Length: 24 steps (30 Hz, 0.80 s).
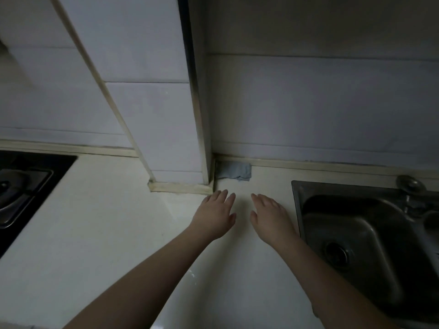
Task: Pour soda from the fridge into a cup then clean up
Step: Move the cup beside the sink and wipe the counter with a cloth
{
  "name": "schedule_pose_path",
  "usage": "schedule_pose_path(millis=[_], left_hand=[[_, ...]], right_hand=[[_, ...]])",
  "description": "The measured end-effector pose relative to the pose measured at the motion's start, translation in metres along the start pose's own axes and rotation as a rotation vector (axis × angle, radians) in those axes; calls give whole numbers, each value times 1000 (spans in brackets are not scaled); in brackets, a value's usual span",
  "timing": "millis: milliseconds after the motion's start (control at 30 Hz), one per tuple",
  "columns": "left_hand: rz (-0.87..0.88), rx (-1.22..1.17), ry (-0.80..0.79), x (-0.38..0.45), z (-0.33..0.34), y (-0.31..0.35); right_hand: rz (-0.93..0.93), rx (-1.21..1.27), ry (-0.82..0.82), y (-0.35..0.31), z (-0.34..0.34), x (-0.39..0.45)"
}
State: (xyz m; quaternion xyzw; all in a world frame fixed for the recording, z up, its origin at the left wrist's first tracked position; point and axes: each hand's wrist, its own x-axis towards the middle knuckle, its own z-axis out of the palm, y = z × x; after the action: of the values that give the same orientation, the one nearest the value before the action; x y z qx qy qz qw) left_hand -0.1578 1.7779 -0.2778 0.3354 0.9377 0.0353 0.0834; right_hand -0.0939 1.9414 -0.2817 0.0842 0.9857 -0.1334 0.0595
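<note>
My left hand and my right hand lie flat, palms down, side by side over the white counter. Both are open, fingers apart, and hold nothing. A folded blue-grey cloth rests on the counter against the wall corner, just beyond my fingertips. No soda, cup or fridge is in view.
A steel sink with a drain is set into the counter at the right, with a tap base behind it. A black gas hob fills the left edge. A tiled pillar juts out from the wall behind the counter.
</note>
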Motion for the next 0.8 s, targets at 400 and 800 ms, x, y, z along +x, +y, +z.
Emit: schedule_pose_path(millis=[400,800], left_hand=[[-112,-232,-10,134,51,-21],[-295,-167,-154,192,78,-39]], right_hand=[[-53,13,-74,24,39,144],[-59,-57,-104,30,74,206]])
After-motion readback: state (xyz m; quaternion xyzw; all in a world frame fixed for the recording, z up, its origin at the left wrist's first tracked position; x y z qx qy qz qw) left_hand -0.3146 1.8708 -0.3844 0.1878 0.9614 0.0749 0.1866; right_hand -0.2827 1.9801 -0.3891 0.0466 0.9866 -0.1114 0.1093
